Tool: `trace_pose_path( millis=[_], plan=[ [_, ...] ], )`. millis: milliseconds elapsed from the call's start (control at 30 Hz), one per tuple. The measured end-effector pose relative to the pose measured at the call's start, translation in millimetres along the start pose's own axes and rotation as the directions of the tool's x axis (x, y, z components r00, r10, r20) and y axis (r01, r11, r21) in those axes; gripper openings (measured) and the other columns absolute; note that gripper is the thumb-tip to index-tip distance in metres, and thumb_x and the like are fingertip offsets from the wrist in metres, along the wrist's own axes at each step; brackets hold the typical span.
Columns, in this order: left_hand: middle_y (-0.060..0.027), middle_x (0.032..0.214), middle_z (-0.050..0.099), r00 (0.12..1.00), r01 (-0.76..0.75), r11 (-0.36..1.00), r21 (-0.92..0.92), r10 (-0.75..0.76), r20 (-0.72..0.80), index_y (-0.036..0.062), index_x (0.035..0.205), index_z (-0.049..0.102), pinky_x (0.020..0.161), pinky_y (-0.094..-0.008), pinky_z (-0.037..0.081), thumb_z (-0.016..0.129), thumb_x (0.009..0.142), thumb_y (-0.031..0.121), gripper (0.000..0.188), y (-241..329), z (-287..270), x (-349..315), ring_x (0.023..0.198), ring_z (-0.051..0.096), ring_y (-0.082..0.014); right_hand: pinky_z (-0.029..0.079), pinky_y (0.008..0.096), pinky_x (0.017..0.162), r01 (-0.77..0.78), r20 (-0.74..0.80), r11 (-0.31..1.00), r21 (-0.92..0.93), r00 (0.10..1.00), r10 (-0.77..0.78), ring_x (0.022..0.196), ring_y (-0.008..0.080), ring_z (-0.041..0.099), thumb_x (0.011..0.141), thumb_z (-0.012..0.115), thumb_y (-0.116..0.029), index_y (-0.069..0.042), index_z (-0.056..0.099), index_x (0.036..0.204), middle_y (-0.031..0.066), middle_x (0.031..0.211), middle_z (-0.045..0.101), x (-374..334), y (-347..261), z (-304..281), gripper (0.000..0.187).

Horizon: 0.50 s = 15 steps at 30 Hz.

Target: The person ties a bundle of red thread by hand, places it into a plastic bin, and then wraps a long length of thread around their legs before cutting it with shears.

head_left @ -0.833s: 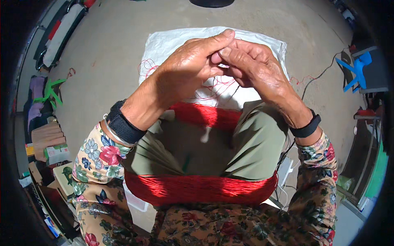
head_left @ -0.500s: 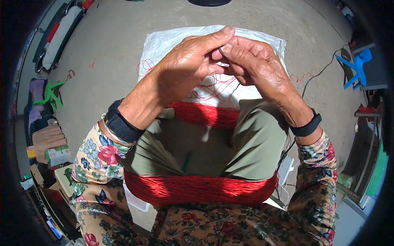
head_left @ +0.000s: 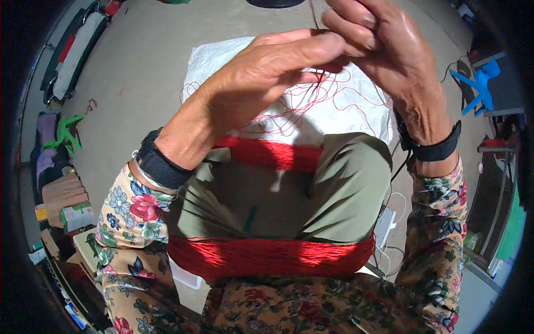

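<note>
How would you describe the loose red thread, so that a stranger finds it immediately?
Look past the green-trousered knees to the white sheet. The loose red thread lies across it in thin, tangled loops, unlike the two thick red bands nearby.

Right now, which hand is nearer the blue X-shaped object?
Right hand: it's above and left of the blue X-shaped object in view; the left hand is farther left.

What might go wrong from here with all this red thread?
The loose red thread lies in overlapping loops on the white sheet, so it might snag or knot if pulled. The red strand bundle across the lap might slip or slacken if the legs in grey-green trousers shift.
</note>
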<state>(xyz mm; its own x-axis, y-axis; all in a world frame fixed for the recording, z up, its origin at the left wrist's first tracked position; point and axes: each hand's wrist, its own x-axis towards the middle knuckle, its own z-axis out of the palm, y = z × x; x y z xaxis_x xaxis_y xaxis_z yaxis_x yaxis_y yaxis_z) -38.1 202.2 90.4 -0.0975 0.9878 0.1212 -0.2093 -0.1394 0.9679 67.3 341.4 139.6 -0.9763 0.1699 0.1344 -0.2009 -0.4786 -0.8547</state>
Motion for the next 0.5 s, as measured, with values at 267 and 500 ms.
trace_pose_path(
  millis=[267, 500],
  plan=[
    [0.0062, 0.057, 0.033, 0.967, 0.241, 0.960, 0.146, -0.225, -0.116, -0.0010, 0.104, 0.062, 0.047, -0.0213, 0.028, 0.054, 0.091, 0.027, 0.032, 15, 5, -11, 0.050, 0.033, -0.0036, 0.020, 0.0215, 0.042, 0.061, -0.172, 0.985, -0.164, 0.981, -0.089, 0.046, 0.0054, 0.024, 0.098, 0.043, -0.022, -0.003, 0.052, 0.100, -0.0070, 0.055, 0.024, -9, -8, -13, 0.021],
    [0.0077, 0.060, 0.043, 0.821, 0.533, 0.543, 0.648, -0.148, -0.551, 0.0055, 0.094, 0.068, 0.045, -0.0210, 0.024, 0.060, 0.087, 0.033, 0.029, 21, -89, -93, 0.052, 0.033, -0.0028, 0.019, 0.0216, 0.046, 0.014, -0.589, 0.970, -0.243, 0.792, -0.159, 0.051, 0.0049, 0.021, 0.097, 0.047, -0.020, -0.003, 0.053, 0.114, -0.0075, 0.061, 0.021, -24, -23, -158, 0.024]
  ],
)
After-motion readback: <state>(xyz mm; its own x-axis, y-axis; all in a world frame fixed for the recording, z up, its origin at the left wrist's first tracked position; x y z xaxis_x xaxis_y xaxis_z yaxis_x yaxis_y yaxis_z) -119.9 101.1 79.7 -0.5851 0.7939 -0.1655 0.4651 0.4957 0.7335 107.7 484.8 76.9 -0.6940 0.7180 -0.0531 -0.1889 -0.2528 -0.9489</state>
